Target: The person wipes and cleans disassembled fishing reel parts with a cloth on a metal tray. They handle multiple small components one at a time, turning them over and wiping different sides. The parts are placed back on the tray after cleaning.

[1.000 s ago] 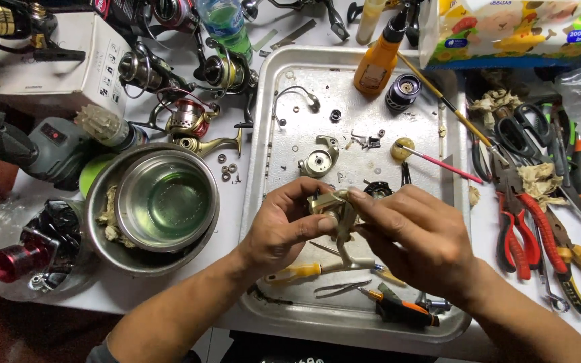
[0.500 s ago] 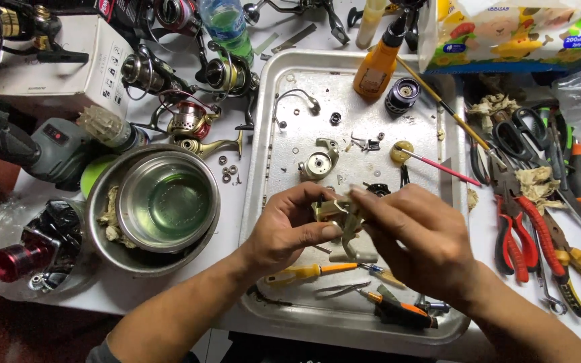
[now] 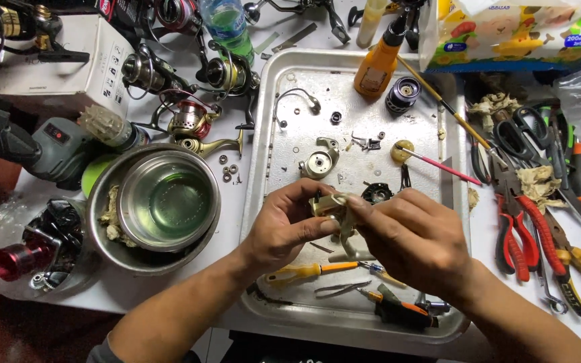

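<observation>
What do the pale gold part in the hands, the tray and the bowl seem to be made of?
Pale gold reel body part, held by both hands: probably painted or plated metal, with a soft sheen; plastic is possible. Shallow rectangular silver tray: apparently stainless steel, dull, scratched and stained. Round silver bowl: likely polished steel, with bright reflections.

Both hands (image 3: 351, 228) hide most of the pale reel body (image 3: 334, 205).

Both hands, left hand (image 3: 282, 225) and right hand (image 3: 417, 240), grip what looks like a reel body (image 3: 334, 205) over the tray (image 3: 263, 161).
</observation>
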